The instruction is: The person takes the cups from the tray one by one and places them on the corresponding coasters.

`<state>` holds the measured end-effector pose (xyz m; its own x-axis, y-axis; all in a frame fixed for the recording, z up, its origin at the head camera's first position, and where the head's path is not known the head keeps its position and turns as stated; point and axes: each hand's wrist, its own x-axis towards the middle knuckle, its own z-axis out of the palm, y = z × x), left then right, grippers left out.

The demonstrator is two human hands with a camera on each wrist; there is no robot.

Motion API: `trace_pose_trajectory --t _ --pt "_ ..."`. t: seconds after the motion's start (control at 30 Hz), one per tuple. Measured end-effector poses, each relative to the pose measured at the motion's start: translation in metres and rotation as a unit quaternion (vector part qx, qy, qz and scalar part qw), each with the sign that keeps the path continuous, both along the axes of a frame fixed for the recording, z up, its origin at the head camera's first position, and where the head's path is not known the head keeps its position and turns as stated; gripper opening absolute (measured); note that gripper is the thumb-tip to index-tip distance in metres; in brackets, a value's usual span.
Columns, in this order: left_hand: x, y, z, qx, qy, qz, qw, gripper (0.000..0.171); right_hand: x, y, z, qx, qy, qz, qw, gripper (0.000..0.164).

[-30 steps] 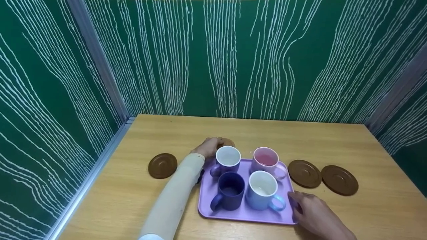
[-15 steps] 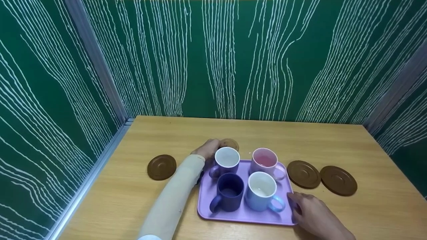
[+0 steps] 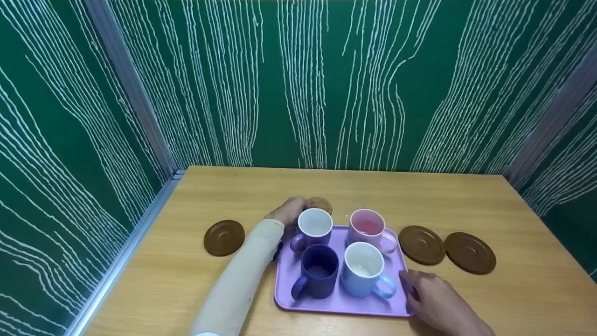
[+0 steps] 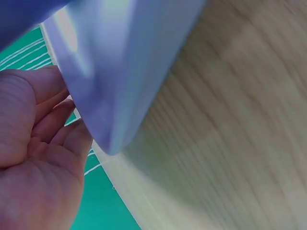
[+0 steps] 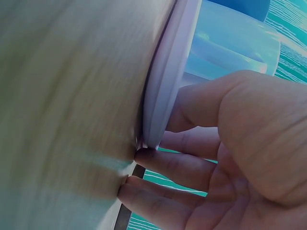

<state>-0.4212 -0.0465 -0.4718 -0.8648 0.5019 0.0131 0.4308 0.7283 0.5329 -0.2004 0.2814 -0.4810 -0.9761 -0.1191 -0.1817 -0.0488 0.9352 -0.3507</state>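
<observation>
A purple tray [image 3: 343,305] bears a purple mug with a white inside [image 3: 315,228], a pink mug [image 3: 367,228], a dark blue mug [image 3: 319,270] and a light blue mug [image 3: 363,270]. At its far left corner, my left hand [image 3: 288,211] holds the edge; in the left wrist view the thumb and bent fingers [image 4: 60,117] meet the rim. The purple mug partly hides that corner in the head view. My right hand [image 3: 433,296] grips the right edge, its thumb on the rim and its lower fingertips [image 5: 144,155] close to the tabletop.
Just behind the purple mug lies a light brown round coaster [image 3: 322,204], partly covered. Another brown coaster [image 3: 224,238] is to the left. Two more, a nearer coaster [image 3: 422,245] and a farther coaster [image 3: 471,253], lie right of the tray. Green walls enclose the wooden table [image 3: 154,289].
My left hand has drawn slightly leftward from the back coaster, which shows more now. The whole head view has shifted a little; the right hand keeps its hold on the tray.
</observation>
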Motion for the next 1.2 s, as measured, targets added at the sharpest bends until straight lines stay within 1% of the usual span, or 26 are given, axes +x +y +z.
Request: trace_pose_trajectory --t 0.07,0.13,0.17,0.23,0.3,0.37,0.47,0.6,0.7,0.77,0.83,0.93,1.0,1.1,1.2 --pt "0.000 -0.003 0.000 -0.003 0.006 -0.011 0.9999 0.017 0.001 0.000 -0.001 -0.001 0.008 0.008 1.000 0.035" --pt "-0.001 -0.005 0.003 0.005 0.003 -0.015 0.9999 0.015 0.001 0.000 -0.001 -0.005 0.011 0.009 1.000 0.033" --pt "-0.001 -0.006 0.005 0.012 0.004 -0.015 0.9998 0.017 0.001 0.000 -0.001 -0.006 0.012 0.010 1.000 0.033" --pt "-0.001 -0.007 0.011 0.027 0.003 -0.005 0.9996 0.028 0.001 0.000 -0.002 -0.007 0.014 0.010 1.000 0.033" --pt "0.001 -0.009 0.019 0.041 -0.001 0.022 0.9989 0.039 0.001 0.000 -0.002 -0.010 0.004 0.005 1.000 0.039" --pt "0.004 -0.012 0.027 0.059 -0.002 0.052 0.9969 0.049 0.002 0.000 -0.002 -0.010 0.000 0.005 1.000 0.040" --pt "0.009 -0.017 0.038 0.079 0.011 0.089 0.9929 0.049 0.002 0.000 -0.002 -0.011 0.004 0.008 1.000 0.037" --pt "0.019 -0.026 0.053 0.100 0.038 0.127 0.9862 0.044 0.003 -0.001 -0.002 -0.014 0.008 0.009 1.000 0.034" --pt "0.030 -0.031 0.063 0.107 0.049 0.163 0.9795 0.043 0.003 -0.001 -0.001 -0.017 0.009 0.010 1.000 0.032" --pt "0.040 -0.034 0.069 0.108 0.055 0.187 0.9749 0.042 0.003 -0.001 -0.001 -0.018 0.013 0.012 1.000 0.028" --pt "0.050 -0.037 0.074 0.107 0.058 0.197 0.9727 0.043 0.004 0.000 -0.001 -0.015 0.019 0.016 1.000 0.027" --pt "0.067 -0.041 0.077 0.097 0.071 0.198 0.9728 0.044 0.005 0.000 0.000 -0.012 0.024 0.019 0.999 0.028" --pt "0.078 -0.043 0.077 0.089 0.081 0.192 0.9740 0.046 0.006 0.001 0.001 -0.012 0.028 0.019 0.999 0.029" --pt "0.094 -0.046 0.072 0.078 0.111 0.183 0.9738 0.045 0.007 0.002 0.001 -0.008 0.051 0.032 0.998 0.014" --pt "0.111 -0.049 0.063 0.068 0.131 0.174 0.9736 0.044 0.008 0.001 -0.001 -0.002 0.076 0.045 0.996 0.003"
